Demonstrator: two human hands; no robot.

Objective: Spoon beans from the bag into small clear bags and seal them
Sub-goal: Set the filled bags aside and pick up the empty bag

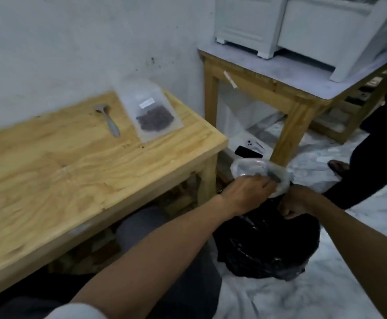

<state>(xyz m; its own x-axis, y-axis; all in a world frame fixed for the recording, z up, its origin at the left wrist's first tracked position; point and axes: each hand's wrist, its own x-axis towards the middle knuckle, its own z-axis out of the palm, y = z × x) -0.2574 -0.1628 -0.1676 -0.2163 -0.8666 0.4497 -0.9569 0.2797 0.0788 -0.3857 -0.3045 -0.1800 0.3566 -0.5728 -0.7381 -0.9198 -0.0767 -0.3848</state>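
Observation:
A big black plastic bag [266, 245] sits on the floor to the right of the low wooden table [72, 171]. A clear plastic bag top [252, 169] sticks up from its mouth. My left hand [245, 192] grips that clear plastic. At the black bag's neck, my right hand [298, 203] is closed on the black plastic. On the table lie a small clear bag of dark beans [152, 111] and a metal spoon [108, 119], both away from my hands.
A taller wooden table [286, 88] with white cabinets [303, 24] stands at the back right. A black phone [248, 153] lies on the floor beneath it. Another person's dark-clothed leg and sandalled foot [339, 166] are at the right. The floor is pale marble.

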